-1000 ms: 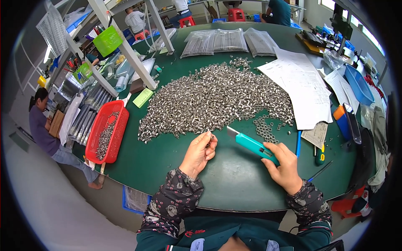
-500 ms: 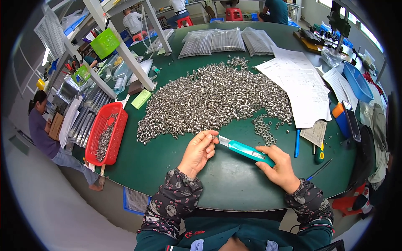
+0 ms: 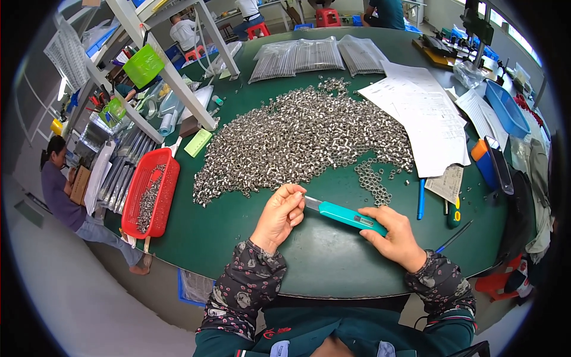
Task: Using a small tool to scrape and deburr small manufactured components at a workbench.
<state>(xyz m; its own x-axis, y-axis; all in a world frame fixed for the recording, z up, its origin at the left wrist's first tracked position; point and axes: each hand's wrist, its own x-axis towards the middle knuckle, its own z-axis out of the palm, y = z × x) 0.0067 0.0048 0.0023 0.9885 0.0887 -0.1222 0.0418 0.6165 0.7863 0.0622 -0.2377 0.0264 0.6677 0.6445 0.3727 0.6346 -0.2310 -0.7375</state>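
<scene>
My left hand [image 3: 278,219] is closed in a pinch on a small metal ring, mostly hidden by the fingertips. Against those fingertips points the blade of a teal utility knife [image 3: 348,216], lying slantwise between my hands. My right hand [image 3: 395,237] is wrapped round the knife's handle end, thumb below and fingers above. Just beyond my hands spreads a large heap of small shiny metal rings [image 3: 303,134] on the green table [image 3: 333,268]. A flat patch of loose rings [image 3: 373,183] lies at the heap's near right edge.
At the left stands a red basket [image 3: 151,193] partly filled with metal pieces. Printed sheets [image 3: 425,119], a blue pen [image 3: 421,199] and a yellow-green handled tool [image 3: 454,214] lie right. Bagged rods [image 3: 318,56] rest behind the heap. A person [image 3: 62,184] sits at far left.
The knife blade and my left fingertips have shifted slightly, and the knife has rolled a little in my right hand. The whole view has moved slightly. Both hands keep their grips.
</scene>
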